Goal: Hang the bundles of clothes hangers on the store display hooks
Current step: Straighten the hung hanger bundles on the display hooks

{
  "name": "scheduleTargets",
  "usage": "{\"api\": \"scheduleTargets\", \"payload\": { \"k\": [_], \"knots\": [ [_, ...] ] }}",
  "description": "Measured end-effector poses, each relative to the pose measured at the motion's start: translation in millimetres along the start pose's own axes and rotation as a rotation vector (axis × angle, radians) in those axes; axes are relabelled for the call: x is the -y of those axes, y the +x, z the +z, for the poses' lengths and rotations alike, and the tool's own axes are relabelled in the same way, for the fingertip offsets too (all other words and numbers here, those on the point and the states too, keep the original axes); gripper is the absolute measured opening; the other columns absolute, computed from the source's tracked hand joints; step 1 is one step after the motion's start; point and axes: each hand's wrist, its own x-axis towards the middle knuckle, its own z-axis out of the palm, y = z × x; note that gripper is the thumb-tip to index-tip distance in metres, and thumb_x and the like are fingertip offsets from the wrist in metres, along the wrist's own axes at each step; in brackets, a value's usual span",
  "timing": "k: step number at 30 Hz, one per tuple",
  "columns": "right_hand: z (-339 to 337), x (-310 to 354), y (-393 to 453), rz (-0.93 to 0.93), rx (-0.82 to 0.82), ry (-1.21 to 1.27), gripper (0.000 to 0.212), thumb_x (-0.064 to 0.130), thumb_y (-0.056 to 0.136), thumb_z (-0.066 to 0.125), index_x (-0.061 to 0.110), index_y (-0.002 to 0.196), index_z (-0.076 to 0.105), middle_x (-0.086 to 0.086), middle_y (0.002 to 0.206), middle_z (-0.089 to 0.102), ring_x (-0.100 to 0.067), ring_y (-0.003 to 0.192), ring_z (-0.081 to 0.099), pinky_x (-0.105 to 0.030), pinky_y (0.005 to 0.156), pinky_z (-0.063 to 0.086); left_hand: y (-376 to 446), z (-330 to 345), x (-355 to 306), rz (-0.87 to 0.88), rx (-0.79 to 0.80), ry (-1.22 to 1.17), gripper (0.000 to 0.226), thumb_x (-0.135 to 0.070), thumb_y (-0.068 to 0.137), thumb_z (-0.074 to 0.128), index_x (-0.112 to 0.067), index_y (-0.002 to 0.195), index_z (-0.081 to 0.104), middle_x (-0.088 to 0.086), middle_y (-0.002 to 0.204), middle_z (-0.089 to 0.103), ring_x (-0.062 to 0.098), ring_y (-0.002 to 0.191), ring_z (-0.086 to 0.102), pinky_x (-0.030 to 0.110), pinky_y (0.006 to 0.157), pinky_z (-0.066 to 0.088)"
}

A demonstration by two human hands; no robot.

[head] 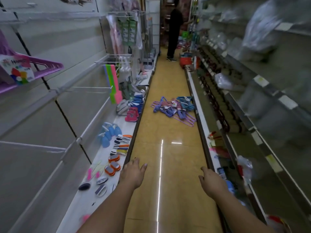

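Both hands reach forward empty, left hand [133,174] and right hand [212,182] with fingers loosely spread. One purple hanger bundle [25,68] hangs near left; far ahead, hanger bundles [175,107] lie heaped on the aisle floor [168,157]. A bare display hook [90,87] waits, so most work seems left.

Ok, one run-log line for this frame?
left hand: open, empty | right hand: open, empty | hanger bundles: on floor ahead | display hook: bare

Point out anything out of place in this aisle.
The hanger bundles lie in a loose heap on the floor mid-aisle, near the right shelf base, not on hooks. An empty hook juts from the left wall. Both hands, left and right, hold nothing.
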Motion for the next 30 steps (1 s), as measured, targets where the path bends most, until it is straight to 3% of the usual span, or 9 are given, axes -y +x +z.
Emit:
{"api": "scheduleTargets", "payload": {
  "k": [8,14,23,30],
  "knots": [
    [7,-7,-84,0.006,0.029,0.051,0.047,0.034,0.100,0.038,0.020,0.145,0.032,-0.004,0.133,0.055,-0.021,0.117,0.054,-0.034,0.093,0.047,-84,16,14,0.019,0.013,-0.027,0.061,-0.052,0.099,0.028,-0.019,0.150,0.024,0.005,0.155,0.030,0.024,0.141,0.029,0.041,0.112,0.031],
    [5,-39,-161,-0.041,-0.010,0.096,0.053,0.034,0.101,0.039,0.020,0.150,0.023,0.001,0.148,0.040,-0.017,0.130,0.044,-0.031,0.104,0.038,-162,41,1,0.023,-0.015,-0.035,0.060,-0.051,0.100,0.027,-0.020,0.151,0.023,0.005,0.155,0.029,0.024,0.141,0.030,0.040,0.112,0.029],
    [47,-121,-274,-0.060,0.106,0.064,0.054,0.037,0.098,0.041,0.022,0.148,0.027,0.000,0.146,0.042,-0.019,0.125,0.049,-0.038,0.100,0.043,-315,91,18,-0.049,-0.041,-0.044,0.060,-0.052,0.099,0.027,-0.020,0.151,0.024,0.004,0.156,0.027,0.024,0.141,0.029,0.040,0.112,0.028],
    [68,-143,-393,-0.050,0.147,0.060,0.054,0.036,0.100,0.040,0.020,0.150,0.023,0.000,0.149,0.039,-0.018,0.131,0.045,-0.030,0.102,0.040,-412,108,43,-0.061,-0.015,-0.025,0.060,-0.051,0.100,0.026,-0.020,0.151,0.022,0.006,0.155,0.028,0.025,0.141,0.029,0.041,0.113,0.027]
  ]
}}
